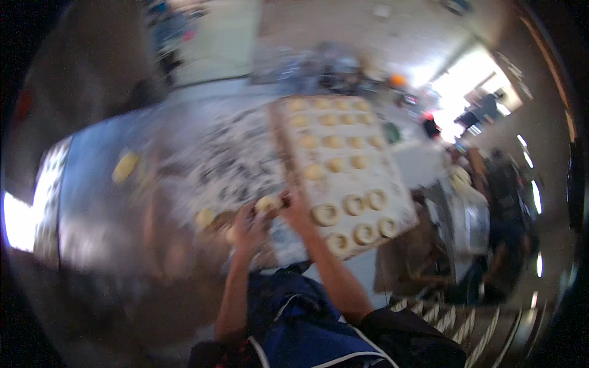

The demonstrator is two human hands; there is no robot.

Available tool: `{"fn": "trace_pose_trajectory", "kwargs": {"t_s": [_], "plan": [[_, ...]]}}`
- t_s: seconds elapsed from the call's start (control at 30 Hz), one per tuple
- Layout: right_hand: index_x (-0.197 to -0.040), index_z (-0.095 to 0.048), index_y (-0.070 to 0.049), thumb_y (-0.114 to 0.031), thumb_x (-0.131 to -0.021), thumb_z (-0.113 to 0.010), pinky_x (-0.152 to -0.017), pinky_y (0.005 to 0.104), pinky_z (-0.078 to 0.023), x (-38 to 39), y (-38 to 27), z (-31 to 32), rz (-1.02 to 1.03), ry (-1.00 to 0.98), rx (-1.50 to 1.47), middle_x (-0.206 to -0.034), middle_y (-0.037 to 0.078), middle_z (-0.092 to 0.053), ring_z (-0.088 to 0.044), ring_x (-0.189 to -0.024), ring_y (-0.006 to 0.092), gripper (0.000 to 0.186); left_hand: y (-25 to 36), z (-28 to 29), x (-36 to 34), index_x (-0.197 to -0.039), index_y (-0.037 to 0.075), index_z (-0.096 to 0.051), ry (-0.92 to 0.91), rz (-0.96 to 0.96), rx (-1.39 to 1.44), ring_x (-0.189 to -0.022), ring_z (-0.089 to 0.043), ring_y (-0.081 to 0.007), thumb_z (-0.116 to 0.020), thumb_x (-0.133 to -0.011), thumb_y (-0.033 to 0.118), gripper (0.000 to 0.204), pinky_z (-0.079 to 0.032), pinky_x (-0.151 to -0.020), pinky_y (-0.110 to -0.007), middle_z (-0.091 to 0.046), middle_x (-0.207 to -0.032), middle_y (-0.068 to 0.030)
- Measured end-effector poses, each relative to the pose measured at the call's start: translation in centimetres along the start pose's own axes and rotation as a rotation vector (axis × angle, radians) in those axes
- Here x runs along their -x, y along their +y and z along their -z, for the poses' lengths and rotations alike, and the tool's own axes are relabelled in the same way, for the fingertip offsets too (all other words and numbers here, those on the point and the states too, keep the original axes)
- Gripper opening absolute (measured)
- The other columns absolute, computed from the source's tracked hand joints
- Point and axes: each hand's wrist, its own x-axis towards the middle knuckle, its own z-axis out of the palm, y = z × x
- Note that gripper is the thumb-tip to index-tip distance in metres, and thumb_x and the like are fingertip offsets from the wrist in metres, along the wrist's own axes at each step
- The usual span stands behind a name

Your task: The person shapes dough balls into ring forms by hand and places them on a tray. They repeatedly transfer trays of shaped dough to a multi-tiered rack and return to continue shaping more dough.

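A round, pale piece of dough (268, 203) is held between my two hands over the floured metal table. My left hand (248, 229) has its fingers closed on the dough's near left side. From the right, my right hand (296, 211) reaches in with its fingers bent onto the same piece. Motion blur hides the exact finger positions. Just left of my left hand lies another dough piece (205, 218) on the table. To the right, a flour-dusted board (392, 184) bears rows of dough: small round balls (334, 141) farther off, spiral-shaped rolls (364, 234) nearest me.
White flour (233, 153) is spread over the middle of the metal table (98, 184). A yellowish lump (125, 167) sits at the far left. Blurred containers (331, 67) stand behind. At the right is a clear plastic tub (471, 227), with a person (481, 113) in the distance.
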Motion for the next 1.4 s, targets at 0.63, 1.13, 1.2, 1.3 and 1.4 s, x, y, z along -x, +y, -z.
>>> {"fn": "trace_pose_trajectory", "kwargs": {"t_s": [0.63,1.13,1.2,1.3,1.4], "plan": [[-0.121,-0.046,-0.009,-0.025,-0.078,-0.074,-0.074,0.0371,-0.047,8.3,-5.9,9.0,0.152,0.172,-0.089,-0.09,0.011,-0.059,-0.059,-0.086,0.0205,0.054,0.7,-9.1,-4.8,-0.095,0.006,-0.069,-0.491,0.142,0.426,-0.074,-0.056,-0.0183,-0.056,-0.095,0.021,0.021,-0.053,-0.076,-0.041,-0.063,-0.086,-0.0022],[-0.112,-0.055,-0.006,-0.041,-0.091,-0.057,-0.064,0.0453,-0.045,6.3,-3.7,17.6,0.22,0.176,0.058,-0.077,0.018,-0.059,-0.056,-0.071,0.0341,0.041,1.3,-19.6,-8.0,-0.123,0.0,-0.052,-0.155,-0.096,-0.076,-0.103,-0.056,-0.0269,-0.051,-0.097,0.033,0.042,-0.049,-0.089,-0.04,-0.057,-0.113,-0.0127],[-0.11,-0.057,-0.006,-0.043,-0.092,-0.054,-0.063,0.0465,-0.045,5.2,-3.4,18.8,0.22,0.182,0.088,-0.076,0.02,-0.059,-0.056,-0.069,0.0363,0.041,1.3,-21.4,-8.2,-0.127,-0.001,-0.05,-0.096,-0.157,-0.143,-0.107,-0.056,-0.0284,-0.049,-0.098,0.035,0.046,-0.049,-0.091,-0.04,-0.056,-0.117,-0.0144],[-0.108,-0.058,-0.005,-0.045,-0.095,-0.051,-0.061,0.0483,-0.044,3.4,-2.7,20.6,0.202,0.198,0.12,-0.073,0.022,-0.059,-0.056,-0.066,0.0395,0.043,1.1,-24.0,-7.8,-0.133,-0.002,-0.046,-0.024,-0.304,-0.259,-0.113,-0.056,-0.0305,-0.047,-0.099,0.038,0.052,-0.048,-0.094,-0.04,-0.055,-0.122,-0.017],[-0.106,-0.06,-0.005,-0.048,-0.097,-0.047,-0.059,0.0501,-0.044,2.1,-1.7,22.4,0.204,0.234,0.179,-0.071,0.024,-0.058,-0.055,-0.063,0.0427,0.046,1.5,-26.5,-6.8,-0.133,-0.002,-0.045,-0.016,-0.256,-0.255,-0.113,-0.056,-0.0307,-0.046,-0.1,0.039,0.052,-0.047,-0.094,-0.039,-0.055,-0.122,-0.0172]]}}
